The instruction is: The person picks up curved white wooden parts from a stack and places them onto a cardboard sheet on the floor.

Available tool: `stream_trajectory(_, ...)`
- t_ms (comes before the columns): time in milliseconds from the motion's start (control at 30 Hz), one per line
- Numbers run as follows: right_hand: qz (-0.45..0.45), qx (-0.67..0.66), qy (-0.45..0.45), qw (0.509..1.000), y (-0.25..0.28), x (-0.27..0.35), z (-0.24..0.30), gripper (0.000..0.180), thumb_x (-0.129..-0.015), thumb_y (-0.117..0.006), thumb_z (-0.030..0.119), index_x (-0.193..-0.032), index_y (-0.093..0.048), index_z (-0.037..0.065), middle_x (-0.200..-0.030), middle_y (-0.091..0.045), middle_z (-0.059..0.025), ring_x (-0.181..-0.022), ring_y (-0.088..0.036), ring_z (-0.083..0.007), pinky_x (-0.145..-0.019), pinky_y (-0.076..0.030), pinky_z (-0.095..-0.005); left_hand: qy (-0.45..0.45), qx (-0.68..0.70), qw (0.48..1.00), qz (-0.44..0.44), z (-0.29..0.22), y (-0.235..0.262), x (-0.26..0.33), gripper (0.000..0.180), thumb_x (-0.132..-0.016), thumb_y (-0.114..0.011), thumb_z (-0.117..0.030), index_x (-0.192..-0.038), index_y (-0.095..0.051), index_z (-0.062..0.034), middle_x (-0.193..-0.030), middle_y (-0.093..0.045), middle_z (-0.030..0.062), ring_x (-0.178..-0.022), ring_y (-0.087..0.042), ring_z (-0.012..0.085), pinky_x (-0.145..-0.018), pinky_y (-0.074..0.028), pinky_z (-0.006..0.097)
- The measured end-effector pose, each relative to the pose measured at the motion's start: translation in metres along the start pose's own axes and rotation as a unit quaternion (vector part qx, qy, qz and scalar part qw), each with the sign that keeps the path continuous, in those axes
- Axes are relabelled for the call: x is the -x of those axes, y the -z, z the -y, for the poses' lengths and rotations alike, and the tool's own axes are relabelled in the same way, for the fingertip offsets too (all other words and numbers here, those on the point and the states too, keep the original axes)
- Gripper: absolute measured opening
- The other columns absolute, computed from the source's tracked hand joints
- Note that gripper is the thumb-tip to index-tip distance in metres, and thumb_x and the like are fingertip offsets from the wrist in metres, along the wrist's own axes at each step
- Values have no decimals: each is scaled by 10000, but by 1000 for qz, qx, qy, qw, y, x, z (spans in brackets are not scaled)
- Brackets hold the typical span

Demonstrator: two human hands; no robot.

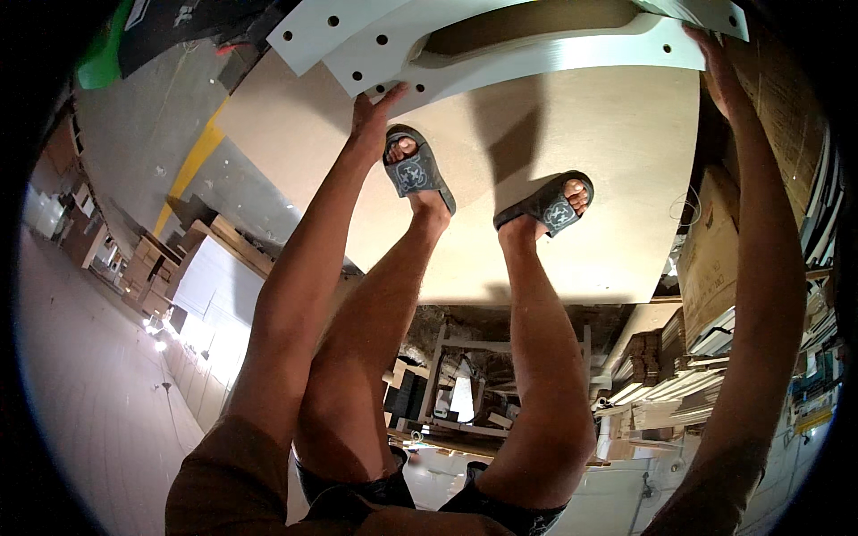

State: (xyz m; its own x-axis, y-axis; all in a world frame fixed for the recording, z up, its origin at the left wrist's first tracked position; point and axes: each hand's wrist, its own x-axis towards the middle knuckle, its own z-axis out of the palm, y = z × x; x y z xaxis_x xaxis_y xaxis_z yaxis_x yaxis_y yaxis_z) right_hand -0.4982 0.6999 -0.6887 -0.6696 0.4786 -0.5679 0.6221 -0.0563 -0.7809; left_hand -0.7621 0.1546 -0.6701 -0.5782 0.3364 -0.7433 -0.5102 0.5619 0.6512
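Observation:
A curved white panel (572,52) with drilled holes and a long cutout spans the top of the head view. Another white panel (308,37) with holes lies against it at the upper left, partly overlapped. My left hand (374,118) grips the near edge at the left end, thumb on the face by the holes, its other fingers mostly hidden. At the right end, my right hand (712,67) is closed around the panel's corner, with part of the fingers behind it. Both arms are stretched out ahead.
My sandalled feet (416,170) stand on a large pale wooden board (590,134). Grey floor with a yellow stripe (198,161) runs along the left. Cardboard (710,259) and stacked wood strips (666,380) are at the right. White sheets (214,290) are stacked at the left.

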Motion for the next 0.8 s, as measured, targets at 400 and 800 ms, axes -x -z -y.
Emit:
stream_trajectory(400,-61,26,-57,996,-11,-4,-4,742,-978,-509,580,-1533,-403,99,-1631,-314,-99,-1533,-206,-219,-1261,-62,-436,54,-3,998,-40,-27,-6,15,889,-726,-879,-408,-1405,-460,-16,-1358,-567,155,-1309,-470,297,-1160,-261,505)
stream_trajectory(800,-24,169,-78,982,4,-2,19,806,-888,-631,584,-1509,-435,109,-1603,-333,-151,-1491,-287,-277,-1226,-178,-469,57,-17,994,90,-22,15,14,750,-831,-824,-312,-1403,-452,-1,-1391,-548,151,-1338,-449,290,-1132,-334,410)
